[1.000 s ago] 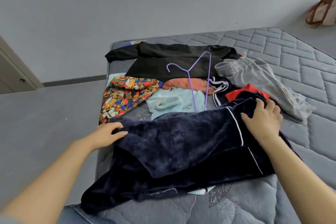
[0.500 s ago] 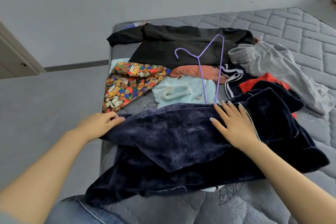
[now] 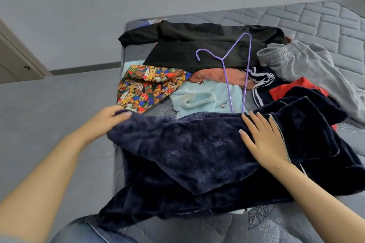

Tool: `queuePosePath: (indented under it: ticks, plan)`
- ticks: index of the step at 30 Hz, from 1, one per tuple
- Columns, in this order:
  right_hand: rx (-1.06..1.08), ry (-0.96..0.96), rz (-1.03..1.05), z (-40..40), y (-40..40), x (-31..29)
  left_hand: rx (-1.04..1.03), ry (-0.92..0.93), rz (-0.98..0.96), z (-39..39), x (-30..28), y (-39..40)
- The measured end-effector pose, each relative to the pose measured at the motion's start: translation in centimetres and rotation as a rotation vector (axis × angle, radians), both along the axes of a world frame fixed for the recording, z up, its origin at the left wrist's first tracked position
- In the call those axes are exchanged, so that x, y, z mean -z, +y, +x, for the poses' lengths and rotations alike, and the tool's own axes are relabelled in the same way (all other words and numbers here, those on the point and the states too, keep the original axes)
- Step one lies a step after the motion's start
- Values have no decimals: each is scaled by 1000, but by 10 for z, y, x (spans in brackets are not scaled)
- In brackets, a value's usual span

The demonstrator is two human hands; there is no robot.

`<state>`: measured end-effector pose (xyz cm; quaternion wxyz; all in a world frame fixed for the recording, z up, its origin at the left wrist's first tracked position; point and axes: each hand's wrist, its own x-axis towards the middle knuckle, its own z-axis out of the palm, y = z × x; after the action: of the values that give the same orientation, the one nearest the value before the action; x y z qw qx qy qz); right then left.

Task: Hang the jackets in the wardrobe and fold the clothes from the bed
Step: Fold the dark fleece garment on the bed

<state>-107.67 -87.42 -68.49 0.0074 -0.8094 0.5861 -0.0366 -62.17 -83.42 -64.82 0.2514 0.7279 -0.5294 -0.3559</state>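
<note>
Dark navy fleece garment (image 3: 197, 150) spread across the near end of the grey quilted bed (image 3: 325, 25), left hand (image 3: 106, 118) pinching its left edge, right hand (image 3: 262, 140) flat on it with fingers straight, purple hanger (image 3: 233, 73) on clothes behind

Left grip (image 3: 107, 117) pinching, right grip (image 3: 262, 140) flat

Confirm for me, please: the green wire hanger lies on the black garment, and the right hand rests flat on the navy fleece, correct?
Not quite: the head view shows the hanger is purple, not green. It does lie on the black garment, and the right hand rests flat on the navy fleece.
</note>
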Motion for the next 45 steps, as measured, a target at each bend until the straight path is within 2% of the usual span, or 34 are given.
queuePosePath:
  ticks: [2,4,6,10,12,14,17,19,22,24,28,32,35,38,41,43,45]
  plan:
    - [1,-6,-9,2,0,0,-117,-15,38,18,-10,-4]
    - [-9,-3,-2,4,1,-2,-194,53,228,20,-2,-3]
    - [-11,-2,12,4,2,-5,-268,87,320,5,13,-4]
    - [-37,-15,63,0,1,-10,-342,-192,133,-26,34,-5]
    - [-90,-65,63,-2,-5,-20,-241,-294,-10,-34,31,1]
    - [-171,-196,-15,-7,-15,-36,-44,-298,-44,-40,28,4]
    - [-116,-212,-177,-27,-39,-56,191,-401,102,-51,31,-3]
    - [-2,-121,-92,-40,-51,-57,255,-519,212,-62,37,-12]
    - [77,-13,63,-59,-53,-38,282,-607,261,-70,43,-24]
    - [109,-81,43,-70,-50,-29,275,-624,284,-69,41,-30]
    - [146,-123,-20,-74,-50,-24,113,-629,252,-75,29,-33]
    - [211,-353,-83,-83,-39,-32,-29,-665,45,-128,0,-19]
    - [387,-531,-97,-123,-23,-38,112,-500,-249,-205,-16,8]
    - [711,-862,181,-166,-7,-42,411,-471,-354,-290,-6,30]
    - [994,-1176,580,-201,6,-38,607,-683,-295,-330,28,39]
    - [1031,-1265,680,-220,11,-29,627,-757,-268,-332,47,42]
    - [999,-1275,732,-227,14,-24,614,-734,-255,-330,53,41]
